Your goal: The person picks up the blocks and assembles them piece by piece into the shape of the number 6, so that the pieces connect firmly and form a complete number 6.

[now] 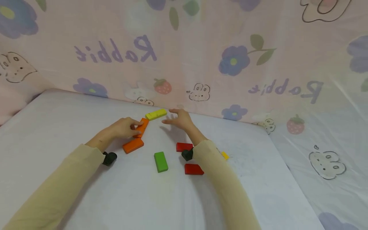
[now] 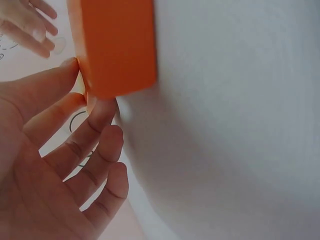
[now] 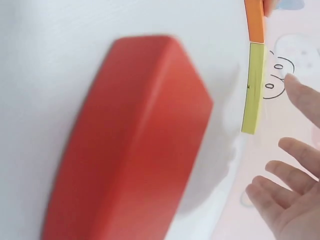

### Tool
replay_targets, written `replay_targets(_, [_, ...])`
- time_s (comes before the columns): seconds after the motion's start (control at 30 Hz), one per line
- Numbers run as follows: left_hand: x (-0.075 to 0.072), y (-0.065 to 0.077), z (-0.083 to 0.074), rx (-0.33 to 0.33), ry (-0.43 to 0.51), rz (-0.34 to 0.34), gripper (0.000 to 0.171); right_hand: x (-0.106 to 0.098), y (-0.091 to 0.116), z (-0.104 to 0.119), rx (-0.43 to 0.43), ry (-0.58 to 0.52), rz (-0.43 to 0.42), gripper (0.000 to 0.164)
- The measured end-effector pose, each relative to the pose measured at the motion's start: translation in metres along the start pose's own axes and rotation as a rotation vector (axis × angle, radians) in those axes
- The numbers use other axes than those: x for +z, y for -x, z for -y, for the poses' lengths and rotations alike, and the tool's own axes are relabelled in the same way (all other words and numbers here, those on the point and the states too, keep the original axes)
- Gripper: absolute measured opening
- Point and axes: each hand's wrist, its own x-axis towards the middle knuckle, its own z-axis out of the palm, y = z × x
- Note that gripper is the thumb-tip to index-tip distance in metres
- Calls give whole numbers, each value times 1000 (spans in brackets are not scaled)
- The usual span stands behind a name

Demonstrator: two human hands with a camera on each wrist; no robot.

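Near the desk's (image 1: 135, 201) far edge, the left hand (image 1: 122, 128) had an orange block (image 1: 142, 125) pinched, its end touching the yellow block (image 1: 156, 114)! The right hand (image 1: 181, 119) hovered just beside, fingers spread.

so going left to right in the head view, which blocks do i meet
By visible left edge: nearer orange block, pinched orange block, far yellow block, green block, farther red block, nearer red block, partly hidden yellow block.
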Motion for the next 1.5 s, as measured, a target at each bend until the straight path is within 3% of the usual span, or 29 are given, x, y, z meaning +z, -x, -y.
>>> replay_targets(0.23, [-1, 0, 3, 17, 0, 14, 51, -6, 10, -6, -29, 51, 44, 67])
replay_targets(0.5, [-3, 2, 0, 28, -36, 17, 50, -9, 25, -14, -8, -24, 104, 65])
replay_targets(0.7, [-3, 1, -2, 24, -43, 22, 51, -6, 40, -16, -70, -73, 120, 57])
replay_targets(1.33, [-2, 0, -1, 7, -24, 30, 52, 11, 82, -18, -96, -132, 213, 48])
replay_targets(1.5, [-1, 1, -1, 9, -22, 23, 51, 15, 88, -20, -141, -137, 218, 45])
